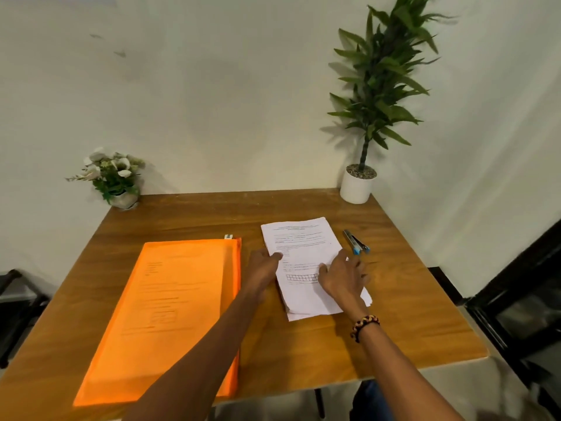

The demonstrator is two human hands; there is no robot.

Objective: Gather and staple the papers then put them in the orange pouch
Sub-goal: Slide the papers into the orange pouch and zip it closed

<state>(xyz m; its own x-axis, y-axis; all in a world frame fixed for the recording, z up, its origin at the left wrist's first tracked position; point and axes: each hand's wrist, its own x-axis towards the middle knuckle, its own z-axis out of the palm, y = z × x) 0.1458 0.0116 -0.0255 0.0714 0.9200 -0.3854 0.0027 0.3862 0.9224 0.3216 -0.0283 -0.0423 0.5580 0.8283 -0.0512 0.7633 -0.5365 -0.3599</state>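
- A small pot of white artificial flowers (113, 177) stands at the far left corner of the brown wooden bench (303, 344).
- The flat orange zip pouch (164, 314) lies on the left half of the bench, printed sheets showing through it.
- The left hand (262, 265) rests with fingers extended on the left edge of the stack of white printed papers (300, 238).
- The right hand (343, 278) lies flat and released on the right side of the stack, a beaded bracelet (364, 326) at its wrist.
- A blue-and-silver stapler (355, 242) lies just right of the papers.
- A tall green plant in a white pot (358, 183) occupies the far right corner.
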